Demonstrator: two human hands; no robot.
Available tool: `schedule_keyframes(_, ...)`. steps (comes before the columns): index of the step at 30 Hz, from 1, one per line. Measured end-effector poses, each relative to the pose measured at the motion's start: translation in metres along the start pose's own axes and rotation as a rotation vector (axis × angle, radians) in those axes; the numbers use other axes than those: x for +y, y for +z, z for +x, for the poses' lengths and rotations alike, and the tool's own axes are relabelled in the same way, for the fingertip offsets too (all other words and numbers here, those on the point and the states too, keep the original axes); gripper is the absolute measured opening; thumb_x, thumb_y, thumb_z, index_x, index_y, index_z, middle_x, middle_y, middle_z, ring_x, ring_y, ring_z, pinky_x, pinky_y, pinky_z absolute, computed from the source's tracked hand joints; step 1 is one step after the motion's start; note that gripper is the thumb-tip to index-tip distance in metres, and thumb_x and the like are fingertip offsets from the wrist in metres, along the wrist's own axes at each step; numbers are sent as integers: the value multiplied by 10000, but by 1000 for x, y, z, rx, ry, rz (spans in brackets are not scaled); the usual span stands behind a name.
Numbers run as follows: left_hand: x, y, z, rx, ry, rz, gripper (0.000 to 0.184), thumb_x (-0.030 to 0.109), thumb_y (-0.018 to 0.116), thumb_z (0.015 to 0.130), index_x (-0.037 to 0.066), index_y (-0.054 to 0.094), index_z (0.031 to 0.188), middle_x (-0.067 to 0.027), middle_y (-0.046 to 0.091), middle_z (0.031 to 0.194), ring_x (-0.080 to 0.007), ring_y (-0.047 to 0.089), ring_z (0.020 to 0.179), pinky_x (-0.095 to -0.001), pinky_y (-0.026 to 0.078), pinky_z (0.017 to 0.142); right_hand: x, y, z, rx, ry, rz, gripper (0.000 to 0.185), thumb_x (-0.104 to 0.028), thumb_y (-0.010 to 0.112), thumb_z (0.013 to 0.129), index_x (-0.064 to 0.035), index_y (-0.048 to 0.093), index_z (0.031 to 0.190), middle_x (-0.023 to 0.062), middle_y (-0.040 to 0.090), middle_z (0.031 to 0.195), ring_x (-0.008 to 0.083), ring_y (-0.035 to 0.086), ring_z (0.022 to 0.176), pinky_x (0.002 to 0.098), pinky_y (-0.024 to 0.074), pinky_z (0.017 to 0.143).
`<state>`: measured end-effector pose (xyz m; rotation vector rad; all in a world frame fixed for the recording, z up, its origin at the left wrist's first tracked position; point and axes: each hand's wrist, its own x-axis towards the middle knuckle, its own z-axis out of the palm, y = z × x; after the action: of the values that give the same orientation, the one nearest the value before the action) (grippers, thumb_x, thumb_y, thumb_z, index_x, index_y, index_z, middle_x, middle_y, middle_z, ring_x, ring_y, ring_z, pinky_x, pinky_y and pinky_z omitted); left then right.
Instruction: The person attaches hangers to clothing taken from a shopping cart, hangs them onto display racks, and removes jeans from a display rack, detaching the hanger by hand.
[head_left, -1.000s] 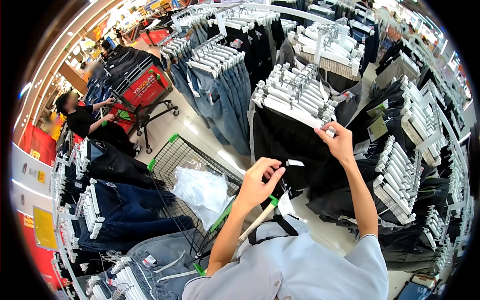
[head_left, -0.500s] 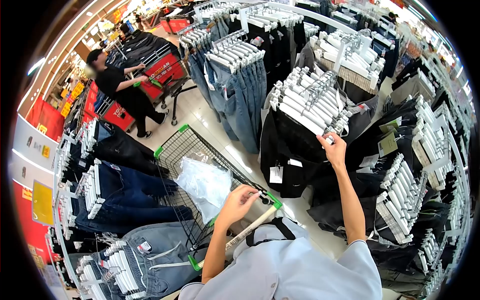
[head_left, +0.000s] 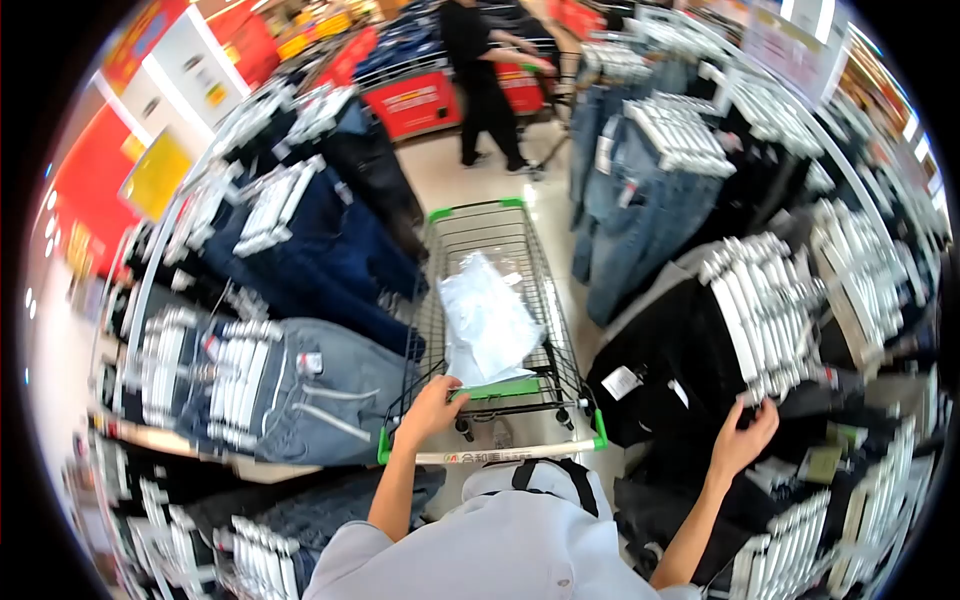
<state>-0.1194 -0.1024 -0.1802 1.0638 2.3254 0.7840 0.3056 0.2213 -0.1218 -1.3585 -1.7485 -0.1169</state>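
My left hand [head_left: 430, 412] hovers by the near left side of a wire shopping cart [head_left: 550, 300], its thumb and fingers apart, holding nothing. In the cart lies a clear plastic bag with pale blue-white contents [head_left: 488, 318]. Out to the right, my right hand [head_left: 745, 440] has thumb and fingertips at the end of a white hanger [head_left: 768, 385], seemingly pinching it. That hanger belongs to a row carrying black trousers [head_left: 665, 355] with white tags. The cart's handle [head_left: 500, 453] runs across in front of my body, with neither hand on it.
Grey drawstring trousers [head_left: 330, 385] and dark blue jeans [head_left: 330, 240] hang on the left. Light blue jeans [head_left: 650, 200] hang at the right, further ahead. A person in black [head_left: 480, 85] is across the aisle, by red-sided display bins [head_left: 412, 103].
The view has swung left, bringing the cart to the middle. My left hand's fingers have loosened apart. My right hand remains by the black trousers' hangers. The person in black has moved along the aisle.
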Motion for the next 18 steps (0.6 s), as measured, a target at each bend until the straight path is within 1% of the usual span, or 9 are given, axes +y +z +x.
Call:
schedule_keyframes(1, -20, -4, -7, 22, -14, 79, 412, 281, 710, 938, -29, 625, 1195, -218, 631, 1164, -392, 627, 1093, -459, 523, 925, -20, -4, -9, -71, 52, 101, 348, -123, 730, 952, 42, 590, 1224, 178, 602, 1178, 302, 589, 982, 379, 494, 801)
schedule_keyframes(3, -48, -7, -20, 32, -220, 340, 560, 369, 728, 925, -26, 577, 1291, -242, 613, 1237, -430, 607, 1162, -476, 507, 993, -50, 0, -35, -279, -114, 264, 226, -39, 715, 904, 17, 619, 1101, 176, 604, 1132, 351, 578, 1042, 429, 481, 881)
schedule_keyframes(6, -84, -8, -37, -79, -435, 499, 720, 453, 723, 902, -29, 495, 1385, -282, 592, 1280, -489, 571, 1201, -519, 493, 1015, -91, 12, -87, -733, -293, 537, 235, -53, 770, 849, -22, 656, 1052, 178, 634, 1125, 367, 596, 1100, 449, 476, 969)
schedule_keyframes(8, -104, -1, -50, -71, -477, 442, 712, 461, 724, 897, -33, 494, 1354, -280, 581, 1299, -482, 566, 1220, -541, 506, 987, -100, 26, -117, -932, -412, 605, 180, -79, 788, 846, -10, 682, 974, 150, 664, 1095, 361, 618, 1052, 438, 512, 918)
schedule_keyframes(11, -134, 14, -72, -47, -510, 386, 719, 466, 717, 904, -43, 468, 1347, -299, 597, 1297, -485, 575, 1221, -542, 519, 967, -111, 40, -152, -1171, -306, 569, 218, -219, 744, 930, -12, 707, 985, 165, 697, 969, 390, 665, 910, 452, 542, 788)
schedule_keyframes(12, -140, 18, -80, -46, -525, 328, 733, 468, 720, 902, -49, 465, 1355, -313, 613, 1269, -486, 594, 1189, -525, 520, 968, -113, 44, -159, -1274, -275, 550, 278, -288, 710, 963, -11, 724, 944, 179, 700, 912, 413, 674, 830, 476, 541, 738)
schedule_keyframes(15, -149, 25, -99, -27, -516, 306, 662, 444, 712, 915, -44, 536, 1325, -308, 685, 1135, -459, 665, 1062, -474, 537, 928, -113, 51, -176, -1377, -360, 401, 303, -299, 701, 967, -13, 733, 873, 183, 701, 896, 405, 681, 779, 481, 541, 706)
schedule_keyframes(17, -135, 22, -105, -17, -418, 67, 516, 416, 678, 949, -28, 638, 1207, -259, 727, 1021, -423, 703, 968, -476, 552, 860, -116, 57, -180, -1367, -377, 361, 340, -322, 703, 962, -20, 730, 807, 181, 691, 850, 403, 677, 758, 475, 535, 691)
schedule_keyframes(18, -144, 37, -108, 101, -337, 75, 431, 428, 632, 978, 10, 736, 1004, -189, 743, 838, -397, 718, 818, -484, 560, 759, -120, 58, -180, -1337, -343, 335, 333, -315, 716, 947, -12, 731, 811, 173, 669, 801, 388, 673, 741, 469, 529, 670)
